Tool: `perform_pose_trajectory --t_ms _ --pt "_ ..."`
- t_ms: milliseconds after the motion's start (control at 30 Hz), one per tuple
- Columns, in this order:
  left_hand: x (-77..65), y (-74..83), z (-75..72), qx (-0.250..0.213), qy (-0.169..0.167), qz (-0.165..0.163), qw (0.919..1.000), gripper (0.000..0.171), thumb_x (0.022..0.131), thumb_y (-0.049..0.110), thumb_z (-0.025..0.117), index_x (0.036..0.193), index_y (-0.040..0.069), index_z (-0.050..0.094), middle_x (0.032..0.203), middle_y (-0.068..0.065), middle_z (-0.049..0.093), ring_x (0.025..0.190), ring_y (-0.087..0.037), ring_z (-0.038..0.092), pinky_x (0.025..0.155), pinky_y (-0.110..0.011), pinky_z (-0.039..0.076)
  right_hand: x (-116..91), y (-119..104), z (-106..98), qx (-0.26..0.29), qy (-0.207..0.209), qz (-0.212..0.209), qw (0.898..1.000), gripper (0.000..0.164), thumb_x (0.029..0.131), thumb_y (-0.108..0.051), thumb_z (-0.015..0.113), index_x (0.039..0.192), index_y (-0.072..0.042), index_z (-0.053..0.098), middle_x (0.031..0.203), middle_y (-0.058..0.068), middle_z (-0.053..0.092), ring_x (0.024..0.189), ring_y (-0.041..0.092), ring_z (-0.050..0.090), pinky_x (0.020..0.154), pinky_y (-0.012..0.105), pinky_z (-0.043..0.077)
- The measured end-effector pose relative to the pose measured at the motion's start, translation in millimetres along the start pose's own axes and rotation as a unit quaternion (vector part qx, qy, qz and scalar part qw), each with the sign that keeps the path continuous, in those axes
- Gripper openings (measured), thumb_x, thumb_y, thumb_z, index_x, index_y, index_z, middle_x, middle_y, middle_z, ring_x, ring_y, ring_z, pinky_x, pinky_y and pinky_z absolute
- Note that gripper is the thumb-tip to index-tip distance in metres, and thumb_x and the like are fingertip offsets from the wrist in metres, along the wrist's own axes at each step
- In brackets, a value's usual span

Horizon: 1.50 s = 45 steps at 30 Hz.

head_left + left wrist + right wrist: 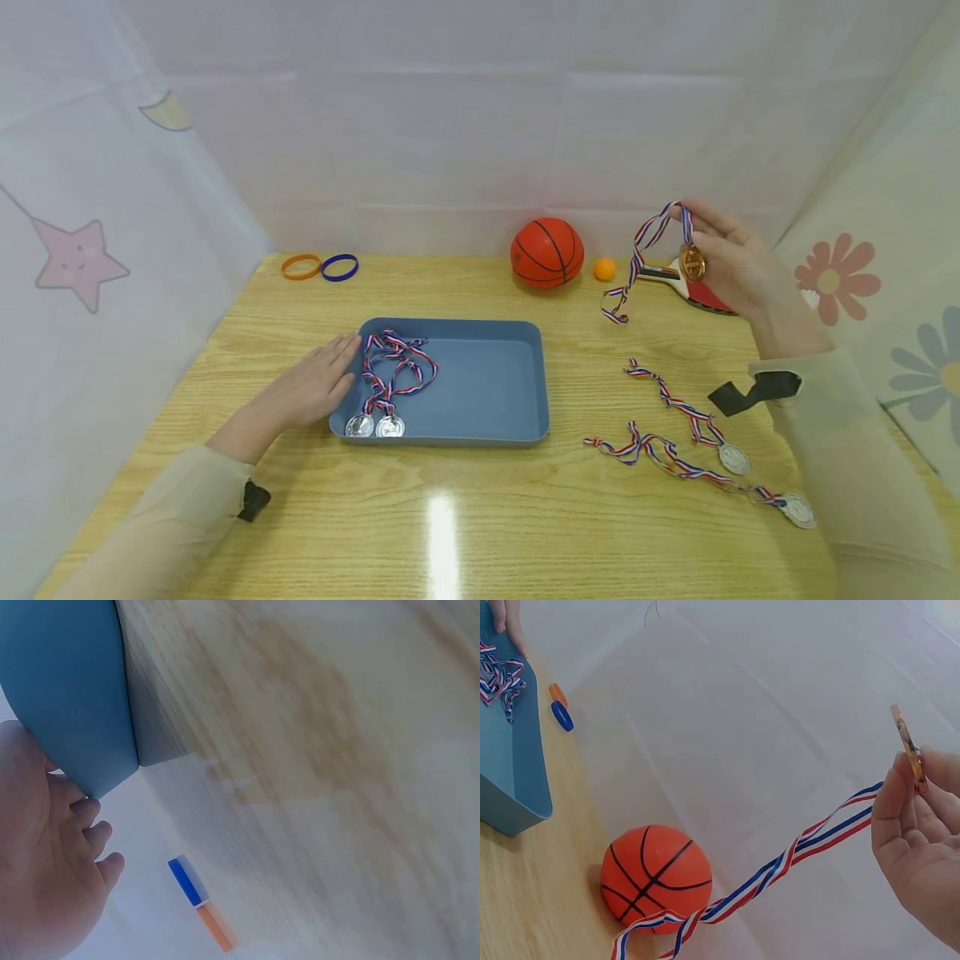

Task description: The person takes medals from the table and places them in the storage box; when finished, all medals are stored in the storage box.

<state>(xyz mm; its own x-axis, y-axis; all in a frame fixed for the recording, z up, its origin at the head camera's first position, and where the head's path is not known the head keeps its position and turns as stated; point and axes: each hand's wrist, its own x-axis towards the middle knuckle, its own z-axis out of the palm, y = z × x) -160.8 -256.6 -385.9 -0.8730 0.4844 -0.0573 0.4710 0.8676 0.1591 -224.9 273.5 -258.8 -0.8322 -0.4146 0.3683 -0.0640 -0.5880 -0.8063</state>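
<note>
My right hand (738, 262) pinches a gold-coloured medal (693, 263) above the back right of the table. Its red, white and blue ribbon (637, 254) loops over the fingers and dangles to the left; the right wrist view shows the medal (910, 750) edge-on between thumb and fingers. At the left wall of a blue-grey tray (480, 392), my left hand (318, 383) rests with its fingers extended along the rim. Two silver medals (390, 427) with tangled ribbons (390, 367) lie inside the tray's left part.
Two more silver medals (733, 459) with ribbons lie on the table right of the tray. Along the back are an orange wristband (302, 267), a blue wristband (340, 267), a small basketball (547, 253), an orange ball (604, 269) and a red paddle (708, 298) partly behind my right hand.
</note>
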Motion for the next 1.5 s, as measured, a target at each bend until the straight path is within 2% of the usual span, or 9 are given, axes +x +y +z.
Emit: perform_pose_trajectory --t_ms 100,300,567,833,1100,1200,1267,1433,1500 --pt "-0.7 0.3 -0.5 -0.001 -0.001 0.0 1.0 0.056 0.099 0.018 0.035 0.143 -0.009 0.015 0.148 -0.025 0.015 0.134 -0.041 0.012 0.108 -0.051 0.014 5 -3 10 -0.015 0.001 -0.018 1.0 0.038 0.094 0.011 0.037 0.129 0.003 0.05 0.12 0.015 0.056 0.073 0.019 0.053 0.061 0.026 0.046" --pt "-1.9 0.3 -1.7 -0.004 -0.001 0.0 1.0 0.056 0.099 0.018 0.035 0.143 -0.009 0.015 0.148 -0.025 0.015 0.134 -0.041 0.012 0.108 -0.051 0.013 15 -11 35 -0.003 -0.018 -0.009 1.0 0.04 0.091 0.013 0.041 0.129 0.003 0.05 0.122 0.016 0.055 0.086 0.019 0.056 0.064 0.025 0.047" --pt "-1.8 -2.9 0.7 -0.001 -0.002 -0.003 1.0 0.056 0.099 0.019 0.035 0.143 -0.009 0.015 0.148 -0.025 0.014 0.135 -0.04 0.011 0.108 -0.051 0.013 27 -8 81 -0.106 -0.018 -0.044 0.993 0.038 0.09 0.015 0.044 0.126 0.006 0.052 0.119 0.018 0.057 0.099 0.02 0.055 0.067 0.02 0.047" --pt "-2.9 -2.2 0.2 0.001 -0.003 -0.002 1.0 0.056 0.099 0.019 0.034 0.143 -0.009 0.015 0.148 -0.025 0.014 0.134 -0.041 0.012 0.108 -0.052 0.014 43 12 110 -0.107 -0.059 0.019 0.992 0.038 0.089 0.012 0.049 0.123 -0.001 0.057 0.121 0.014 0.054 0.103 0.021 0.052 0.076 0.023 0.049" --pt "-1.3 -3.2 1.5 0.003 -0.003 -0.004 1.0 0.056 0.099 0.02 0.034 0.144 -0.008 0.014 0.148 -0.024 0.014 0.135 -0.04 0.012 0.108 -0.051 0.012 62 51 136 -0.182 -0.068 0.081 0.978 0.04 0.088 0.008 0.052 0.124 -0.009 0.058 0.127 0.011 0.049 0.116 0.028 0.043 0.082 0.026 0.048" --pt "-0.1 -3.1 2.4 0.002 -0.004 -0.005 1.0 0.056 0.099 0.02 0.035 0.144 -0.008 0.014 0.148 -0.024 0.014 0.135 -0.04 0.011 0.108 -0.051 0.012 70 68 144 -0.224 -0.075 0.089 0.967 0.042 0.087 0.006 0.055 0.128 -0.005 0.054 0.127 0.012 0.05 0.11 0.024 0.048 0.077 0.025 0.047" --pt "0.5 -2.8 2.8 0.002 -0.004 -0.005 1.0 0.056 0.099 0.02 0.035 0.144 -0.008 0.014 0.149 -0.024 0.014 0.135 -0.04 0.011 0.108 -0.051 0.012 73 78 148 -0.244 -0.073 0.101 0.962 0.043 0.087 0.003 0.058 0.129 -0.006 0.053 0.127 0.01 0.051 0.088 0.018 0.054 0.063 0.022 0.045" --pt "1.3 -2.6 2.8 0.002 -0.004 -0.005 1.0 0.056 0.099 0.019 0.035 0.144 -0.008 0.014 0.149 -0.024 0.014 0.135 -0.04 0.012 0.108 -0.051 0.013 80 105 154 -0.235 -0.09 0.127 0.959 0.044 0.088 0.001 0.058 0.131 -0.004 0.05 0.128 0.013 0.05 0.065 0.015 0.05 0.052 0.021 0.04" --pt "1.3 -2.5 2.7 0.004 -0.003 -0.004 1.0 0.056 0.099 0.019 0.035 0.144 -0.008 0.015 0.148 -0.024 0.014 0.135 -0.04 0.012 0.108 -0.051 0.013 80 116 155 -0.237 -0.102 0.132 0.957 0.044 0.088 0.001 0.058 0.131 -0.002 0.049 0.129 0.014 0.049 0.07 0.018 0.053 0.057 0.024 0.045"
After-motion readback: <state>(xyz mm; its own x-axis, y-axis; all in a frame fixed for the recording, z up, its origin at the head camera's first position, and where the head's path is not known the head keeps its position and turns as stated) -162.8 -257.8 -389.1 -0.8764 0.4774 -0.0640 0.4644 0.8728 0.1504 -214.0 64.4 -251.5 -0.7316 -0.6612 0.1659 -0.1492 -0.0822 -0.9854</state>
